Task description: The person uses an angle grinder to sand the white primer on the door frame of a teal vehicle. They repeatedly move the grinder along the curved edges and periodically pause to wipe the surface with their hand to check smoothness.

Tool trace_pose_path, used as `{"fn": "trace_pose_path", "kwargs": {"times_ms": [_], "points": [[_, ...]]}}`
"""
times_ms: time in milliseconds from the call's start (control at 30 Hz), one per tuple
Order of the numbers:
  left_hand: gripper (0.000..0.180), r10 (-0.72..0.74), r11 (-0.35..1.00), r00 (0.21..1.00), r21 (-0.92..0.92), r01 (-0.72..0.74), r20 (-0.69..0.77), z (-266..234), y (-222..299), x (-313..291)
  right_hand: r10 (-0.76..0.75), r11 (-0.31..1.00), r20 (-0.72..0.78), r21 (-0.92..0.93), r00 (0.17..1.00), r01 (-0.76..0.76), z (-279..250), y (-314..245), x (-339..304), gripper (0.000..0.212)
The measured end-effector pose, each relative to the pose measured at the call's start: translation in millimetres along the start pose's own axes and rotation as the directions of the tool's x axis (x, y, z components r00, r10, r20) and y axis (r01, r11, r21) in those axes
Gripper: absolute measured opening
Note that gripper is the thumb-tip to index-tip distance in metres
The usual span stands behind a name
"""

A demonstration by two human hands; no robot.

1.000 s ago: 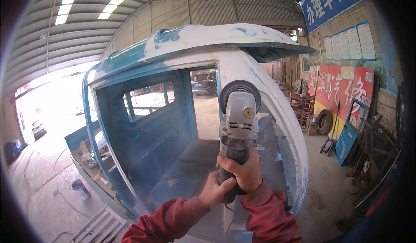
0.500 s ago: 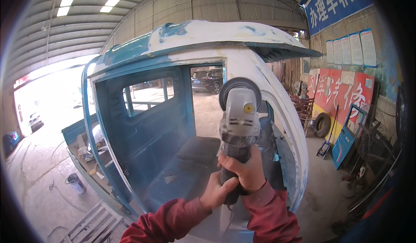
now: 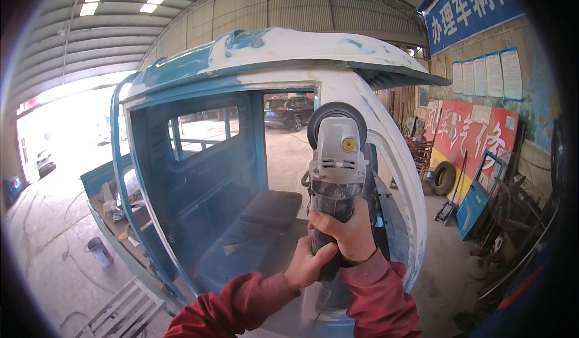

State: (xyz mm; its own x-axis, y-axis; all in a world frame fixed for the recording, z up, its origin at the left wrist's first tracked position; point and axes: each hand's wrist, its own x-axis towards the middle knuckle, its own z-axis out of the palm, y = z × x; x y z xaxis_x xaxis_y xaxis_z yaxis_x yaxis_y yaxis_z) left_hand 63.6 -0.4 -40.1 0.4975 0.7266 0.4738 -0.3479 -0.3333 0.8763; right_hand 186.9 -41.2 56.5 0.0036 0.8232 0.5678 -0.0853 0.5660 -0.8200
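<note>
Occupying the centre of the view, just ahead of a small vehicle cab's front corner, is an angle grinder [image 3: 335, 175]. Its long axis runs nearly upright in the view, leaning slightly right at the top; the handle end is low and toward the wearer, the working end up and away. The round black disc [image 3: 336, 109] faces away from the camera, behind the grey gear housing [image 3: 336, 138]. Contact between disc and bodywork is hidden.

Both hands are closed around the black body. The right hand [image 3: 352, 234] grips higher, nearer the housing; the left hand [image 3: 309, 264] wraps the lower handle, its thumb lying beside the right hand's heel. Fingers on the far side are not visible. The stacked grip appears chosen to steady the tool against twist and keep skin clear of the disc.

Beyond stands the cab [image 3: 289, 51], its white surface broken by blue-green patches. Its doorway has no door, presumably for access; inside lies a dark seat cushion [image 3: 274, 208].

To the right, a blue door [image 3: 472, 216] leans among stored parts, apparently to save floor space, with a tyre [image 3: 438, 178] nearby. At left, a bucket [image 3: 99, 252] stands near a slatted metal frame [image 3: 123, 308].
</note>
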Motion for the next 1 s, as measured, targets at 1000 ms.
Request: {"fn": "trace_pose_path", "kwargs": {"times_ms": [1000], "points": [[0.043, 0.123, 0.977, 0.992, -0.174, -0.125, -0.023, 13.0, 26.8, 10.9, -0.025, 1.0, -0.028, -0.001, 0.999, 0.025, 20.1, -31.2, 9.4, 0.032]]}}
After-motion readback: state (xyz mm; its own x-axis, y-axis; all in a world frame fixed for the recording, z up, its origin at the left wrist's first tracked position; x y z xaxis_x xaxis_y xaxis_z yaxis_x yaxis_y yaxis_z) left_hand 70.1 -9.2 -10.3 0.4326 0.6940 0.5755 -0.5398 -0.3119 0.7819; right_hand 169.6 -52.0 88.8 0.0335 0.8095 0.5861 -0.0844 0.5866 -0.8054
